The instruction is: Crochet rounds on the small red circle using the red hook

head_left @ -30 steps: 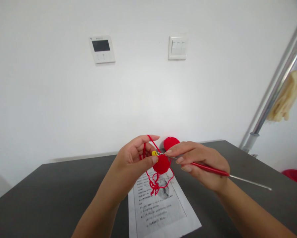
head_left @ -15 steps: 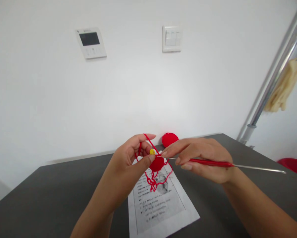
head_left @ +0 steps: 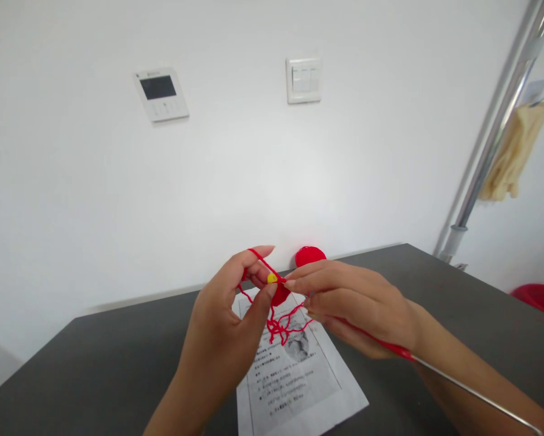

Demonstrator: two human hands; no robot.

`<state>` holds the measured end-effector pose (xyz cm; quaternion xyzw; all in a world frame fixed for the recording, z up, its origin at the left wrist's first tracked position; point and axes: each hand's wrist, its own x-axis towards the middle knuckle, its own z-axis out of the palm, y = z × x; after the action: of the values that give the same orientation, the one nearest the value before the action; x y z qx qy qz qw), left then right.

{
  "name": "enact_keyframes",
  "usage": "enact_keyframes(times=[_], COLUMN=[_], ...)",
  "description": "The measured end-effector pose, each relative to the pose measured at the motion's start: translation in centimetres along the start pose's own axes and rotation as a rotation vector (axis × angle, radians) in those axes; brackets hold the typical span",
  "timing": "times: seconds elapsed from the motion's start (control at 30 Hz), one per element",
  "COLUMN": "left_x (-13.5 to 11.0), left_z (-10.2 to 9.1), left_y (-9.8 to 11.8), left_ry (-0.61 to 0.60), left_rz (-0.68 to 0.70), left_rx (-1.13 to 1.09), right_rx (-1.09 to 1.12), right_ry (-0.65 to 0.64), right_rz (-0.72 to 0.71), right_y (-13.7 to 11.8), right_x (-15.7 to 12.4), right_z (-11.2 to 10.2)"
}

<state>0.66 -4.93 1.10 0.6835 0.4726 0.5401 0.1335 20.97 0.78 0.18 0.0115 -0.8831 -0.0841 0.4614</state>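
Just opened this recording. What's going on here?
A person is working red yarn with both hands. The left hand pinches a small red yarn piece, a bit of yellow showing beside it, while a taut strand runs over that hand. The right hand holds a red-gripped hook, its working tip hidden. Loose yarn hangs below, in front of a printed sheet on the dark table; a red yarn ball sits near the wall.
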Motion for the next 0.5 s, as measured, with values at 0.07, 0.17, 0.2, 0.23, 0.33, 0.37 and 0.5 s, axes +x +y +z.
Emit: enact_keyframes(times=[0.07,0.17,0.2,0.23,0.33,0.37,0.5], left_x=[-0.3,-0.5,-0.5,-0.4,0.0,0.1,-0.2], left_z=[0.1,0.3,0.3,0.3,0.1,0.0,-0.6], left_y=[-0.2,-0.2,-0.2,-0.1,0.2,0.3,0.2], left_ry=[0.059,0.151,0.179,0.205,0.237,0.240,0.278], left_rz=[0.098,0.293,0.378,0.473,0.754,0.829,0.997], left_rx=[0.085,0.238,0.292,0.337,0.387,0.387,0.452], right_rx=[-0.070,-0.133,-0.141,-0.144,-0.148,-0.153,-0.164], right_ry=[0.026,0.063,0.071,0.078,0.115,0.144,0.193], right_rz=[-0.018,-0.072,-0.086,-0.090,-0.130,-0.170,-0.208], right_y=[-0.1,-0.2,-0.3,-0.4,-0.7,-0.8,-0.8], right_x=[0.0,0.0,0.0,0.1,0.1,0.0,-0.2], right_z=[0.3,0.5,0.6,0.6,0.9,1.0,1.6])
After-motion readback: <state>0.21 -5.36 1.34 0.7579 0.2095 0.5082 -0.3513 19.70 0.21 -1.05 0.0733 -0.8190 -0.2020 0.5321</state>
